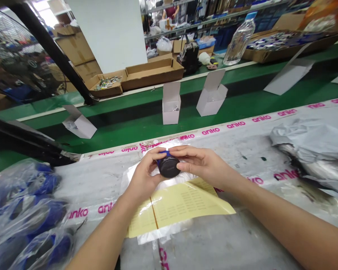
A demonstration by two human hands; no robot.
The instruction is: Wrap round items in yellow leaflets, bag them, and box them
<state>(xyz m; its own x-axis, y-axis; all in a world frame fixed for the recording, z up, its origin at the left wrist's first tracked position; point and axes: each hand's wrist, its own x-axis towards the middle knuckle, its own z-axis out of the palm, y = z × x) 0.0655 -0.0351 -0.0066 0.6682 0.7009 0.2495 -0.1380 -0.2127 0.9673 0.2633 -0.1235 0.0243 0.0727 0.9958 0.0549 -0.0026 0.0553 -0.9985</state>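
Between my two hands is a blue cylinder with a black round end (169, 167), tilted so that the black end faces me. My left hand (146, 173) grips its left side, thumb low and fingers over the top. From the right, my right hand (201, 163) presses fingertips on the top and the thumb against the black end. Just beneath lie a yellow printed sheet (183, 204) and clear plastic or white paper, on a worktop (101, 195) covered with pink-lettered film. The cylinder's far side is hidden.
Blue items in clear bags (45, 213) crowd the left edge. On the green conveyor belt (124, 120) stand several open white boxes (171, 110). Beyond are a cardboard tray (152, 77) and a water bottle (239, 41). A grey plastic bag (312, 142) lies at right.
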